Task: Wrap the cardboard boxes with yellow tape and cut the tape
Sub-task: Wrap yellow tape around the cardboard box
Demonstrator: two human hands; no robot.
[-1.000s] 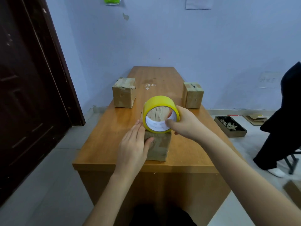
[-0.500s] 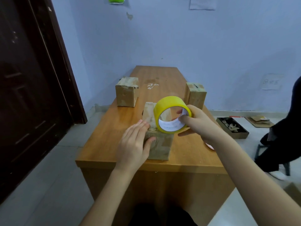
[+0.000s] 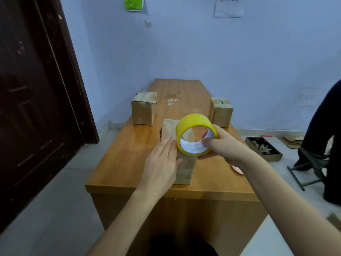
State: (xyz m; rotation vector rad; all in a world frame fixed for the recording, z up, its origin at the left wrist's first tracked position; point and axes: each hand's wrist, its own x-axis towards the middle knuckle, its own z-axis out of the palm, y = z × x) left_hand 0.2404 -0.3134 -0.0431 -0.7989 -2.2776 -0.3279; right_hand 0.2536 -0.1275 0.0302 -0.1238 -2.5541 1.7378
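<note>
A long cardboard box (image 3: pixel 185 169) lies near the front edge of the wooden table (image 3: pixel 129 156). My left hand (image 3: pixel 161 165) rests flat on the box's left side with straight fingers. My right hand (image 3: pixel 224 146) grips a roll of yellow tape (image 3: pixel 194 124), thumb inside the core, and holds it just above the box top. A second cardboard box (image 3: pixel 144 109) stands at the back left. A third box (image 3: pixel 221 110) stands at the back right.
A dark wooden door (image 3: pixel 27 108) is to the left. On the floor to the right sits a tray of scraps (image 3: pixel 263 148), with a seated person in dark clothes (image 3: pixel 324 126) and a folding stool (image 3: pixel 310 167) beyond. A small pink object (image 3: pixel 238 169) lies under my right wrist.
My right hand has carried the tape roll a little right and down toward the box top. My left hand stays pressed on the box. The camera has shifted slightly.
</note>
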